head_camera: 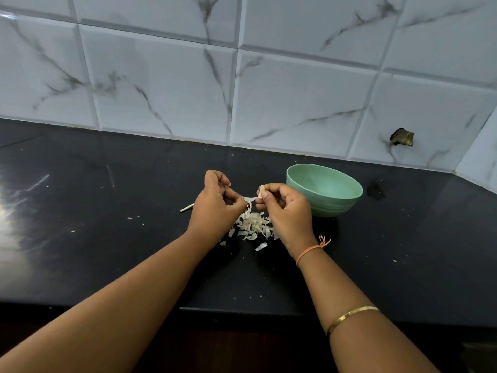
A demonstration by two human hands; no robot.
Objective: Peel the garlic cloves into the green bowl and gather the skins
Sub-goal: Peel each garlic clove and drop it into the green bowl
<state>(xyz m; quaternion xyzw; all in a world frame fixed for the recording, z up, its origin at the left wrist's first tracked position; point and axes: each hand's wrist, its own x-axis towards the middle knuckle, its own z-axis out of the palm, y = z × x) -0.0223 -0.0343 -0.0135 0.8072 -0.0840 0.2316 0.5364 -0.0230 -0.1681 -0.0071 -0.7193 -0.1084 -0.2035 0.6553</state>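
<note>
Over the black desk point(107, 238) we see, left to right, a pale stalk point(187, 208) just left of the left grip point(217, 203), which pinches a skin strip point(248, 198) stretched to the garlic clove point(261, 190) pinched in the right grip point(285, 208), the skin pile point(254, 224) beneath both, and the green bowl point(333, 204) just right.

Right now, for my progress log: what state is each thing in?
left hand: pinches skin strip
right hand: pinches garlic clove
garlic clove: partly peeled
green bowl: upright, no cloves visible inside
skins: loose pile on counter, scattered edges
</note>
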